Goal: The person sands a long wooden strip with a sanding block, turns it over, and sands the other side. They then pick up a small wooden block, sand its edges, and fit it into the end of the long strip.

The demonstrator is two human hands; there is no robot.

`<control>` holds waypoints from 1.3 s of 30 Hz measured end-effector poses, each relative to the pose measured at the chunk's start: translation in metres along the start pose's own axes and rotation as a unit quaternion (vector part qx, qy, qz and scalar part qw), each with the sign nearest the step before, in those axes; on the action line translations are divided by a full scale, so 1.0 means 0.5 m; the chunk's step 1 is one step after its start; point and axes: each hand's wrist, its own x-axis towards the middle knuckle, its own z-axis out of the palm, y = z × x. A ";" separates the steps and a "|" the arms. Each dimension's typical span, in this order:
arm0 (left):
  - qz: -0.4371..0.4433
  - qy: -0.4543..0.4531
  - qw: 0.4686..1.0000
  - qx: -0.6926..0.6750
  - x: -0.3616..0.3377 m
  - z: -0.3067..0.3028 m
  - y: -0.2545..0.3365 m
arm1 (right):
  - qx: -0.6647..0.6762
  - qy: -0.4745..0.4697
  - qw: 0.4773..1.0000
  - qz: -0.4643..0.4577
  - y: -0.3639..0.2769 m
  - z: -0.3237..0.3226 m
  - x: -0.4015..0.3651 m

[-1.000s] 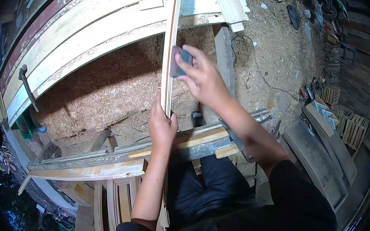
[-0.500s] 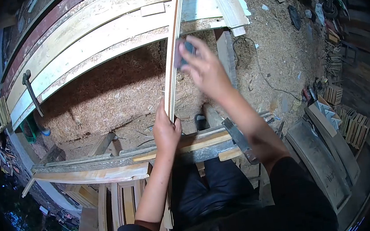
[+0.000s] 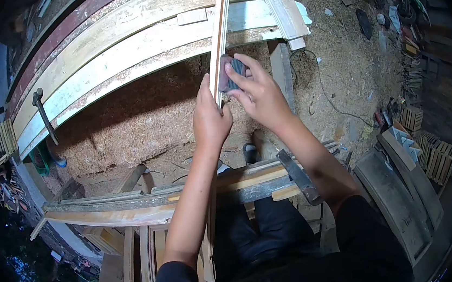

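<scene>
My left hand (image 3: 211, 121) is wrapped round a long, narrow wooden strip (image 3: 220, 38) with a brown stripe along it. The strip runs away from me, its far part over the pale boards. In my right hand (image 3: 259, 91) is a small block (image 3: 234, 73), grey-purple on one face and dark with ridges on the other. That block touches the right side of the strip, just beyond my left hand.
Wide pale boards (image 3: 136, 54) span the far side, with a hammer (image 3: 44, 116) at their left. A nearer wooden beam (image 3: 108, 213) crosses before my legs, a metal tool (image 3: 298, 176) on it. Shavings cover the floor (image 3: 143, 132).
My left hand has moved farther up along the strip. My right hand has come slightly lower and right with the block, and its blur is gone. The whole view has shifted slightly.
</scene>
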 end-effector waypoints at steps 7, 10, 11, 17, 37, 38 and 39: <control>-0.094 -0.006 0.994 0.059 0.000 -0.002 0.034 | -0.066 0.075 0.993 -0.058 0.117 -0.036 0.206; 0.025 0.026 0.997 0.072 0.000 -0.002 0.034 | -0.044 0.015 0.998 -0.031 0.081 -0.032 0.136; 0.027 0.028 0.997 0.072 0.001 -0.002 0.032 | -0.033 0.025 0.999 -0.035 0.074 -0.012 0.098; 0.040 0.034 0.996 0.079 0.002 0.005 0.023 | -0.003 0.038 0.999 0.028 0.111 -0.033 0.215; 0.010 0.018 0.997 0.072 0.002 0.000 0.030 | -0.009 0.060 0.998 -0.024 0.193 -0.049 0.306; 0.016 0.025 0.997 0.069 0.003 0.000 0.028 | -0.005 0.045 0.999 -0.014 0.161 -0.043 0.257; 0.016 0.027 0.997 0.067 0.006 -0.003 0.030 | 0.000 0.028 1.000 -0.004 0.141 -0.039 0.232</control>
